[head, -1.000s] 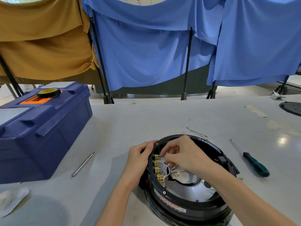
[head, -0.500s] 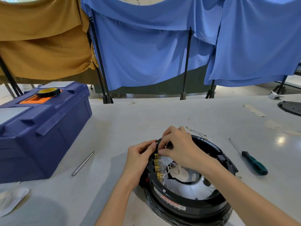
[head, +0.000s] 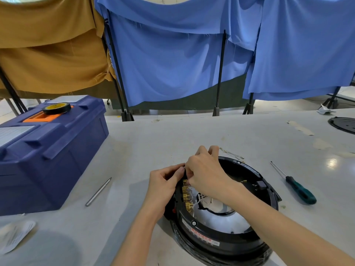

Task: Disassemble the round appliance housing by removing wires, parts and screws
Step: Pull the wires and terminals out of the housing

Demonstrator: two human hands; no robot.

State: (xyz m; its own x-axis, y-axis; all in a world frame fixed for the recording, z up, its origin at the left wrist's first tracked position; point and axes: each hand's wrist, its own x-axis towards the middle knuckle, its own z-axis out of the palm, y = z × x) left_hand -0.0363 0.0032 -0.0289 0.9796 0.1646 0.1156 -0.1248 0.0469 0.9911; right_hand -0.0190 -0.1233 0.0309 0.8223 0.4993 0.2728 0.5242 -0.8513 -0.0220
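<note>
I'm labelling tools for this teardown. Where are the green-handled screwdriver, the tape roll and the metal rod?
green-handled screwdriver [head: 299, 190]: head view, on the handle.
tape roll [head: 56, 108]: head view, on its yellow top.
metal rod [head: 98, 191]: head view, mid-shaft.

We see bright, even light, a glare patch on the bench [head: 332, 162] at right, soft shadows, and wide-angle bending at the edges.

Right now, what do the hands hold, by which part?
The left hand grips the housing by its left rim; whether the right hand pinches anything there cannot be told.
</note>
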